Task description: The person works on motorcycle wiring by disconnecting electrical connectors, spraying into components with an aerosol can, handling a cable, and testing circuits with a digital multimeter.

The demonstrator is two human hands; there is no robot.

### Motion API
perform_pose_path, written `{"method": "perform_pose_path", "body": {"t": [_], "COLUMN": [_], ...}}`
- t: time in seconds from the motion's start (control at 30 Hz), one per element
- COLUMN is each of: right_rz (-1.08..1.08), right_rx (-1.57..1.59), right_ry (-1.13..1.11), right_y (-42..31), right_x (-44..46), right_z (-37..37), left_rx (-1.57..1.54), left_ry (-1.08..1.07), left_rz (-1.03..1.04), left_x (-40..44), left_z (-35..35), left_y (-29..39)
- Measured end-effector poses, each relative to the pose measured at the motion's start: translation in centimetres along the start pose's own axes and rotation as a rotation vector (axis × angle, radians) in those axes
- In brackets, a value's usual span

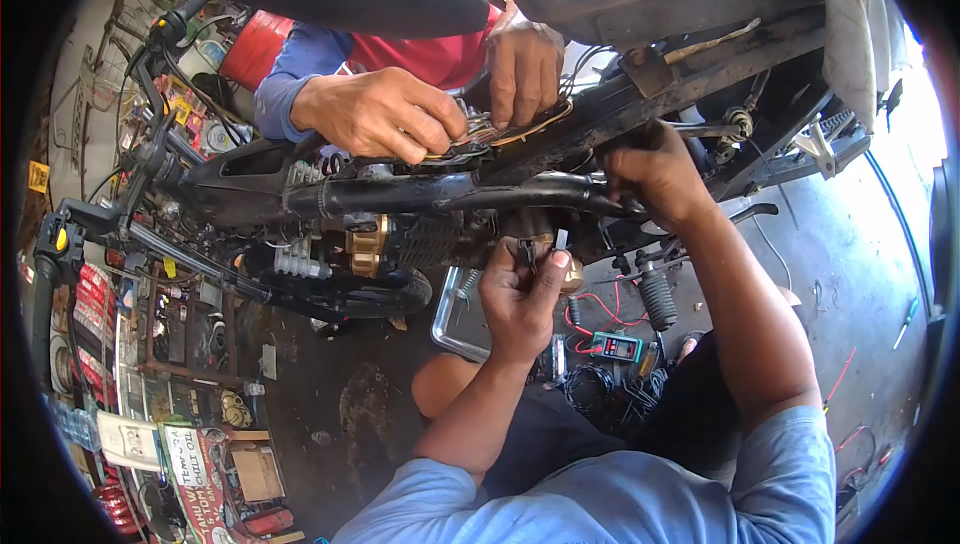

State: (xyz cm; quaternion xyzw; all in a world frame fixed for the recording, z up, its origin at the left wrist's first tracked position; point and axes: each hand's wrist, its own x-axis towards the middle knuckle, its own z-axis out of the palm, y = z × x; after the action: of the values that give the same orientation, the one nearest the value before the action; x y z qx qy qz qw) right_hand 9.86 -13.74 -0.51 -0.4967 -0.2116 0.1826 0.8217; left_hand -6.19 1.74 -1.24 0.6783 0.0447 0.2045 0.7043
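My left hand is raised in front of the motorcycle's engine, its thumb and fingers closed on a small flat silver piece. A small black part shows between the same fingers; its kind is unclear. Further right, my right hand reaches in under the black frame rail, beside a black tube. Its fingers are curled and in shadow, and what they grip is hidden. Across the bike, a co-worker's two hands handle a bundle of thin wires on the frame.
The stripped motorcycle stretches across the view, its handlebar at left. Below my hands lie a green multimeter with red leads, coiled black cables and a metal tray. A screwdriver rests on the floor at right. Cluttered shelves stand left.
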Motion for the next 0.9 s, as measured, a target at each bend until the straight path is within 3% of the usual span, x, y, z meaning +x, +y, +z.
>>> {"method": "perform_pose_path", "body": {"t": [0.1,0.17,0.27,0.3,0.37,0.43,0.5,0.53,0.6,0.7,0.77,0.9], "right_rz": [0.111,0.123,-0.052,-0.048,-0.449,-0.475,-0.481,-0.393,-0.294,-0.133,-0.025,-0.054], "right_rx": [-0.102,-0.060,-0.224,-0.231,-0.543,-0.625,-0.494,-0.494,-0.390,-0.230,-0.350,-0.506], "right_ry": [-0.023,-0.055,0.299,0.298,0.487,0.324,0.066,-0.019,-0.050,-0.087,-0.136,-0.296], "right_y": [0.1,1.1,0.7,1.1,2.3,1.7,1.5,1.2,1.7,2.7,2.7,2.8], "right_x": [-1.3,-1.5,-3.0,-3.4,-4.6,-6.0,-6.2,-6.5,-6.8,-6.7,-6.4,-6.4], "right_z": [2.0,1.7,3.3,3.7,4.5,4.7,5.2,5.2,6.0,6.3,6.0,5.5], "left_rx": [-0.085,-0.313,-0.406,-0.419,-0.428,-0.276,-0.262,-0.145,0.015,-0.126,-0.157,-0.200], "left_ry": [0.032,-0.016,-0.060,-0.043,-0.109,-0.088,-0.056,-0.048,-0.014,0.012,0.022,0.084], "left_rz": [0.074,0.100,0.133,0.131,0.145,0.191,0.189,0.256,0.332,0.229,0.200,0.167], "left_x": [0.6,0.6,0.4,0.4,0.3,0.4,0.2,0.2,0.1,0.0,0.2,0.6], "left_z": [-1.0,-1.7,-1.5,-1.3,-1.9,-1.9,-1.9,-2.1,-2.6,-2.4,-2.7,-2.6], "left_y": [-0.6,-0.4,-0.2,0.0,-0.2,-0.3,0.0,0.0,-0.3,-0.3,-0.2,0.1]}}
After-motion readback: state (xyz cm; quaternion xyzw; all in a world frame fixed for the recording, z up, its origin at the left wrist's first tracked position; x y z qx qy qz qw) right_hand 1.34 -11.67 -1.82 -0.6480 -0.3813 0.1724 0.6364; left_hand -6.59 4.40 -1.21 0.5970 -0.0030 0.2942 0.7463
